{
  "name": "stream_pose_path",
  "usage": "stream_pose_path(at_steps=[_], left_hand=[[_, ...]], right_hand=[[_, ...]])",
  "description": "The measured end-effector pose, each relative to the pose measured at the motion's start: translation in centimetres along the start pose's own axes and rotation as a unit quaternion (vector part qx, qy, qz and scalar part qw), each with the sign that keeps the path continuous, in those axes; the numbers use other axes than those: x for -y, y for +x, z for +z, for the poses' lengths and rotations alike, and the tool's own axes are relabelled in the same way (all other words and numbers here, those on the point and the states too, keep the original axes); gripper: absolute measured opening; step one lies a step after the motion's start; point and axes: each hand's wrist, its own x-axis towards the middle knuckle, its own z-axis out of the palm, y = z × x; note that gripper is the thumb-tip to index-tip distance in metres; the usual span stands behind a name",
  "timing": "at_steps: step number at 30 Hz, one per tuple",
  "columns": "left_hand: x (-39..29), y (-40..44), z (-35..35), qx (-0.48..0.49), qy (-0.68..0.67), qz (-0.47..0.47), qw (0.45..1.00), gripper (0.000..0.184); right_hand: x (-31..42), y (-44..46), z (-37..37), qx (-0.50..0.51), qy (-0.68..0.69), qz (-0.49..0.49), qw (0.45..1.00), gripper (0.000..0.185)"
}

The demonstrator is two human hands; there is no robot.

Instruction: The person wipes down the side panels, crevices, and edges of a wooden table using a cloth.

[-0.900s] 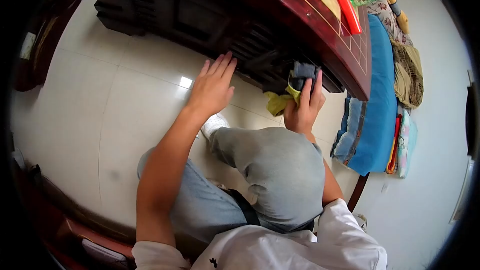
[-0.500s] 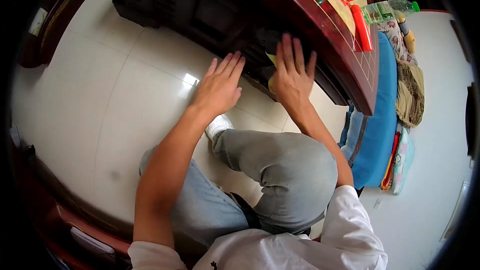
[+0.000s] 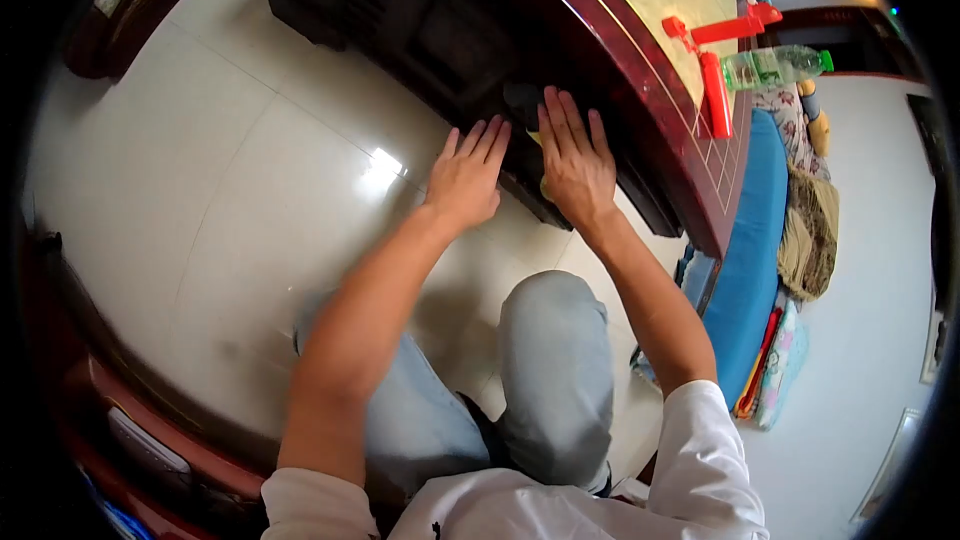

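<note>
My left hand [image 3: 466, 176] is held out in front of the dark wooden side of a table [image 3: 445, 45], fingers stretched and holding nothing visible. Close by on the right, my right hand [image 3: 578, 162] is also open, its fingers extended upward along that side. Partly hidden behind the right hand is a dark grey item [image 3: 520, 96] with a bit of yellow showing; I cannot make out what it is or whether the hand touches it.
On the tabletop lie a red plastic object [image 3: 717, 95] with a long arm and a clear bottle [image 3: 770, 67] with a green cap. A blue cushioned seat [image 3: 752, 240] with folded cloth [image 3: 808, 230] stands at the right. Glossy pale tiles [image 3: 240, 160] cover the floor.
My left hand has shifted right, nearer my right hand. The right hand sits slightly lower and further left in view. My bent knee has swung upright, and the view has tilted a little.
</note>
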Motion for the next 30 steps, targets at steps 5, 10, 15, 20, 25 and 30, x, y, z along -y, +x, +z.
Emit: stream_pose_path(at_steps=[5, 10, 15, 20, 25, 30], left_hand=[[-2.6, 2.1, 2.1, -0.025, 0.014, -0.051, 0.998, 0.098], [-3.2, 2.0, 3.4, -0.033, 0.078, -0.066, 0.994, 0.097], [-2.6, 1.3, 2.4, -0.019, 0.126, -0.074, 0.989, 0.089], [-5.9, -1.4, -1.0, 0.108, 0.104, -0.188, 0.971, 0.075], [-8.8, -4.2, -4.1, 0.159, 0.099, -0.244, 0.951, 0.059], [-10.1, -5.0, -6.2, 0.313, 0.148, -0.276, 0.897, 0.061]], right_hand=[[-0.6, -0.5, 1.1, -0.012, -0.002, -0.015, 1.000, 0.059], [-0.8, -0.8, 2.0, -0.037, 0.003, -0.031, 0.999, 0.060], [-0.7, -0.5, 2.5, -0.077, 0.035, -0.038, 0.996, 0.059], [-1.0, -0.9, 3.3, -0.119, 0.134, -0.041, 0.983, 0.062], [-0.4, -0.9, 3.9, -0.162, 0.249, -0.038, 0.954, 0.066], [-0.4, -1.5, 3.6, -0.202, 0.277, -0.045, 0.938, 0.057]])
